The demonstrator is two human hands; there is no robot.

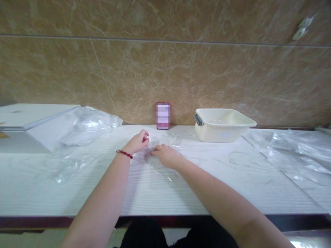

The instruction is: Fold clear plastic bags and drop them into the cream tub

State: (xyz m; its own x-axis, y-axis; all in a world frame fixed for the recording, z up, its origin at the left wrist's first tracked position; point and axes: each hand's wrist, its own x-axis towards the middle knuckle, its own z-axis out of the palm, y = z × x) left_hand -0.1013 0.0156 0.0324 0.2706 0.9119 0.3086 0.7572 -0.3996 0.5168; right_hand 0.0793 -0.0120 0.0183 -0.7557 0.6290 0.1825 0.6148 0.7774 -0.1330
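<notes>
— Both hands are on the clear plastic bag [161,155], out in the middle of the white table [207,186]. My left hand [137,142] is curled, thumb and fingertips pinched on the bag's far edge. My right hand [167,155] lies flat, palm down, fingers together, pressing the film onto the tabletop.

— Where does the bag run from there?

— It starts by my left fingers, passes under my right palm and trails back toward me. It is so see-through that I cannot make out its full outline, nor whether my pinch has one layer or two.

— So how do you handle it well?

— I'd judge the flat hand should anchor and the pinch stay light. Thin film like this clings and stretches, so a small rub between thumb and finger should part the layers better than a hard tug.

— Anything nearby to mind?

— More loose plastic sheeting [85,125] lies to my left, well apart, and another spread of plastic [294,151] to my right. A cream tub [222,124] stands by the wall, with a small pink box [163,115] upright beside it. None of these touch my bag.

— And on your wrist?

— A red bead bracelet [124,153] on the left.
</notes>
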